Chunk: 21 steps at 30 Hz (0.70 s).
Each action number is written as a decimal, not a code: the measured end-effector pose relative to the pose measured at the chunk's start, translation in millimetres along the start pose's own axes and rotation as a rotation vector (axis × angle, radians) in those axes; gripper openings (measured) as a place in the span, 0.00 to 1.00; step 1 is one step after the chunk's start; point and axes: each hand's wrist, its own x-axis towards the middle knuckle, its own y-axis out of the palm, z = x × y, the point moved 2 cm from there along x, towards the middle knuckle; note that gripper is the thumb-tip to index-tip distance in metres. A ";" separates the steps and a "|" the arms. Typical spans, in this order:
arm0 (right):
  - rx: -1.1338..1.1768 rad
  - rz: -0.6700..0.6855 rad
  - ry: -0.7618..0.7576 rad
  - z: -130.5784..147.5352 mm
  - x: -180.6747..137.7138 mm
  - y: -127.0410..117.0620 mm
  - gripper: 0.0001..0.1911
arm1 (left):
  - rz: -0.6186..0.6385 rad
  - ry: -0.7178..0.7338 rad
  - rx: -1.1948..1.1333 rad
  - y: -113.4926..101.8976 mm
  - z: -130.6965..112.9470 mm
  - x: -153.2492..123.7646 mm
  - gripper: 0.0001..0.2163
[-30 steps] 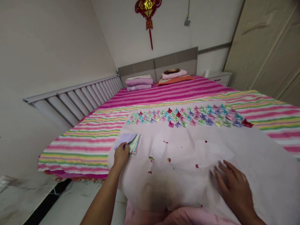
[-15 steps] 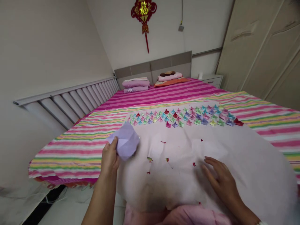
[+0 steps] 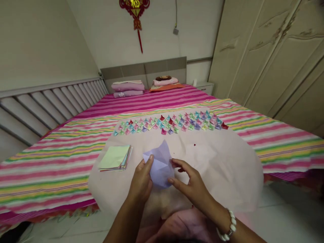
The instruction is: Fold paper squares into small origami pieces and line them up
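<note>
My left hand (image 3: 142,177) pinches a square of light purple origami paper (image 3: 159,165) at its left side, thumb on top. Creases run across the paper, and one corner points up. Beside its right edge is my right hand (image 3: 188,177), with thumb and forefinger spread apart and their tips at the edge. Whether they touch the paper is hard to tell. To the left lies a stack of square paper (image 3: 115,158), light green on top. Beyond my hands, many small folded paper pieces (image 3: 164,131) in several colours stand in rows on the white sheet (image 3: 227,175).
The sheet lies over a bed with a striped cover (image 3: 63,145). A small dark red scrap (image 3: 194,144) rests on it. Folded bedding (image 3: 128,88) sits by the headboard (image 3: 167,67). A railing (image 3: 50,98) runs along the left, and a wardrobe (image 3: 265,57) stands right.
My left hand has brought the purple paper rightward to the middle, uncovering the paper stack. My right hand has come in to the paper's edge. Most red scraps no longer show. The view has shifted right.
</note>
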 end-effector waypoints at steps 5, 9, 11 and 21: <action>0.228 0.041 0.133 -2.8 -1.8 7.4 0.15 | 0.095 0.001 0.159 10.0 12.3 -8.2 0.16; 0.458 0.034 0.289 -9.7 -2.6 5.0 0.12 | 0.082 0.185 0.392 10.3 10.9 -10.0 0.15; 0.567 0.009 0.379 -13.3 -3.0 2.5 0.14 | 0.015 0.301 0.467 8.6 9.4 -9.2 0.20; 0.676 -0.042 0.529 -19.8 -7.0 -0.1 0.14 | 0.065 0.050 0.247 3.5 28.6 -4.2 0.42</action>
